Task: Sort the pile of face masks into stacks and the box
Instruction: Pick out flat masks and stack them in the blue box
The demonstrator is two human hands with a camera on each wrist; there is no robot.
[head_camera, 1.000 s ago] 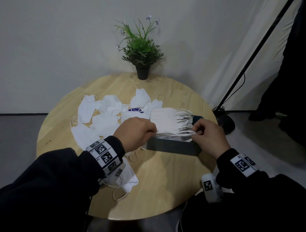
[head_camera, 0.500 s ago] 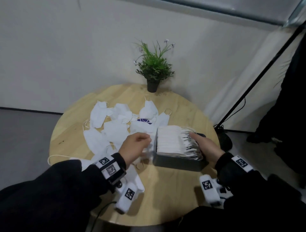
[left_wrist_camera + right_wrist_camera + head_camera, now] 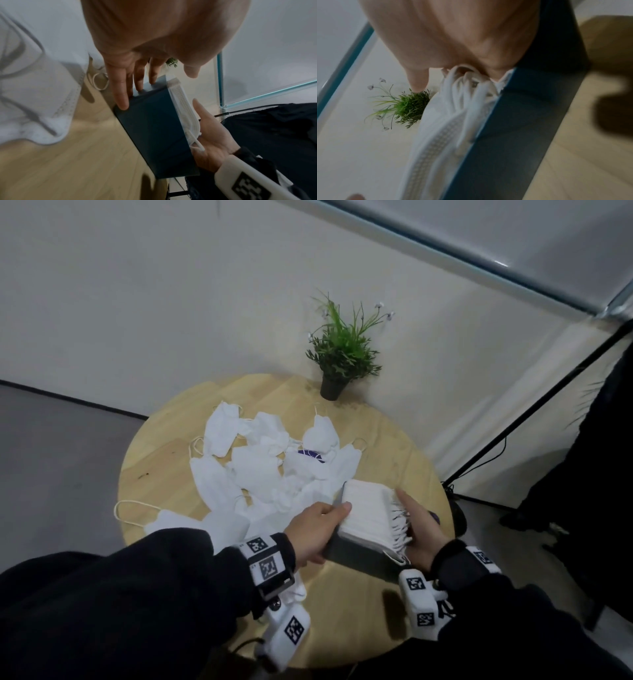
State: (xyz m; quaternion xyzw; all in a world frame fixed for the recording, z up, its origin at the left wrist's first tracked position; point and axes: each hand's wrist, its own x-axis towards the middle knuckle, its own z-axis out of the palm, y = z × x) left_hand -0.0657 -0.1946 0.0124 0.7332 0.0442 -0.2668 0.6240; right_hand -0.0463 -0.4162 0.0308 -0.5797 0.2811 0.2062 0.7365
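A dark blue-grey box (image 3: 359, 558) packed with a stack of white masks (image 3: 366, 508) sits between my two hands at the table's near right. It looks tilted and a little raised over the wood. My left hand (image 3: 318, 525) lies against its left end, straight fingers (image 3: 120, 86) flat on the wall (image 3: 154, 128) and thumb at the stack's edge. My right hand (image 3: 421, 529) presses its flat palm against the ear loops (image 3: 462, 94) hanging over the right end. Loose white masks (image 3: 253, 470) lie spread across the middle and left of the table.
The round wooden table (image 3: 376, 433) stands by a white wall, with a potted plant (image 3: 339, 350) at its far edge. A black stand pole (image 3: 513, 422) slants down at the right. One loose mask (image 3: 298, 594) lies under my left wrist. Something purple (image 3: 310, 455) shows among the masks.
My left hand left the loose masks and came to the box's left end. My right hand stayed flat on the loops side. The box has turned and come nearer.
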